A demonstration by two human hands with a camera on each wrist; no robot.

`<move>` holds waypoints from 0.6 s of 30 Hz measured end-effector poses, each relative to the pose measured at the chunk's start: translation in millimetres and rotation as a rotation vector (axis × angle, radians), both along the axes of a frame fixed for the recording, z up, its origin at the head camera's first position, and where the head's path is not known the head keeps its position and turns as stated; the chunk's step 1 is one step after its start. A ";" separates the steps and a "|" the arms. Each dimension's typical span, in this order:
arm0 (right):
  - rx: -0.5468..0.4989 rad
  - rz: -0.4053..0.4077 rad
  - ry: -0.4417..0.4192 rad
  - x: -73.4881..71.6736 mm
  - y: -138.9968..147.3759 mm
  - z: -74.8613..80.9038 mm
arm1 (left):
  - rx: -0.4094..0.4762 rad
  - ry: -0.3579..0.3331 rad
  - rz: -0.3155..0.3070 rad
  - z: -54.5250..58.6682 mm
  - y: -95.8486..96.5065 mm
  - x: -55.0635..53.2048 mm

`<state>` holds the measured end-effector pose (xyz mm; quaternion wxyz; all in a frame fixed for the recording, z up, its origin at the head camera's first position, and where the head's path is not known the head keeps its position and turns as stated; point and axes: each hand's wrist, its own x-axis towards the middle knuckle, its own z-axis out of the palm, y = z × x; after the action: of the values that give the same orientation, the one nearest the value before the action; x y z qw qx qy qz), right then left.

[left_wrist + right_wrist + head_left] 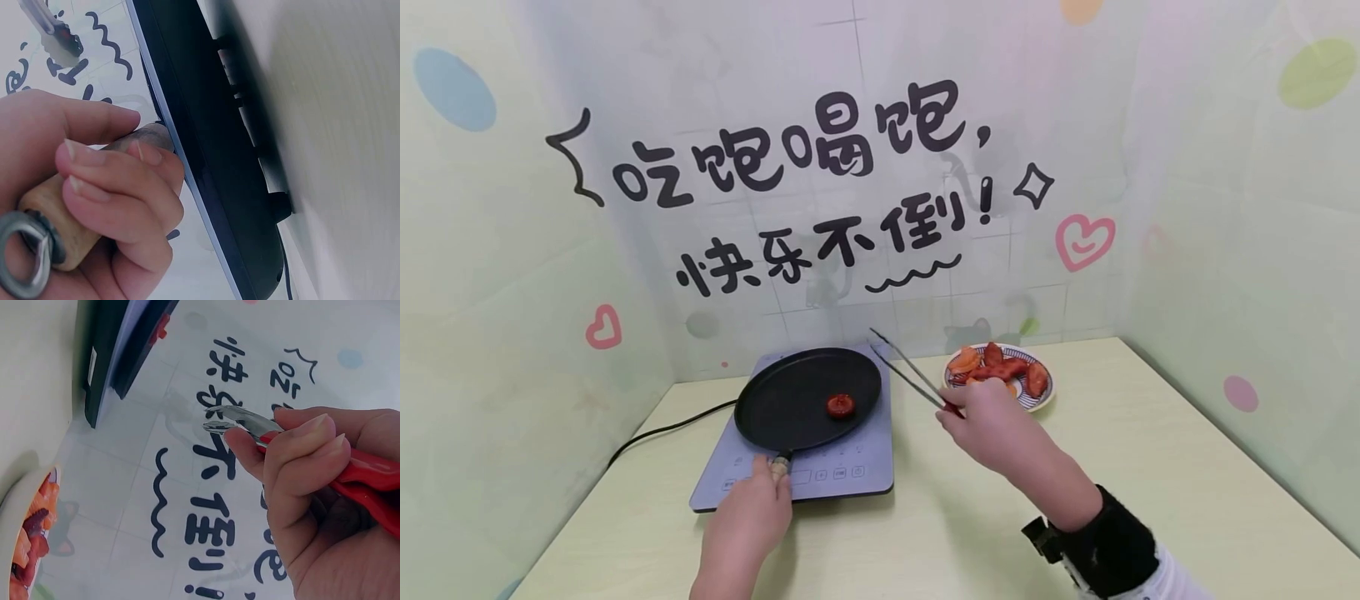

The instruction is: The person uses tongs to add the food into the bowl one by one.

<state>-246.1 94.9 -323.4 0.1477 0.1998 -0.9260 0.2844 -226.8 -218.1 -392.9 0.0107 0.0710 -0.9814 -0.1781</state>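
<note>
In the head view a black frying pan (790,392) rests on the induction cooker (880,467). One round, glossy reddish-brown piece of food (840,406) lies in the pan, right of its middle. My left hand (747,517) grips the pan's wooden handle (78,240), its fingers curled round it in the left wrist view; a metal ring (40,262) ends the handle. My right hand (996,425) holds metal tongs with red handles (375,469). The tongs' tips stand slightly apart with nothing between them, pointing towards the pan from the right.
Behind my right hand stands a patterned plate (1043,403) holding several red and orange food pieces (1036,379). A black cord (662,428) runs left from the cooker. A printed curtain or wall (1210,250) encloses the pale table (1150,467) at the back and sides.
</note>
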 end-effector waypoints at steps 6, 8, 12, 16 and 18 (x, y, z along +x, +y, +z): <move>0.001 -0.013 0.010 -3.7 16.4 8.8 | -0.002 0.008 -0.004 0.1 0.5 0.8; -0.002 -0.017 0.010 -3.8 21.0 11.2 | -0.002 0.007 -0.004 0.2 0.6 0.8; -0.016 -0.039 0.008 -3.3 28.1 15.6 | -0.006 0.006 -0.007 -0.2 -0.4 0.7; -0.070 -0.054 -0.074 -3.8 34.2 19.4 | -0.007 0.006 -0.006 0.0 0.0 0.8; -0.102 -0.059 -0.135 -4.3 37.7 21.1 | -0.007 0.007 -0.006 -0.1 -0.1 0.7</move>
<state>-250.4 132.6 -302.3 0.1035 0.1452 -0.9235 0.3397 -226.0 -218.1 -392.9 0.0138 0.0674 -0.9822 -0.1749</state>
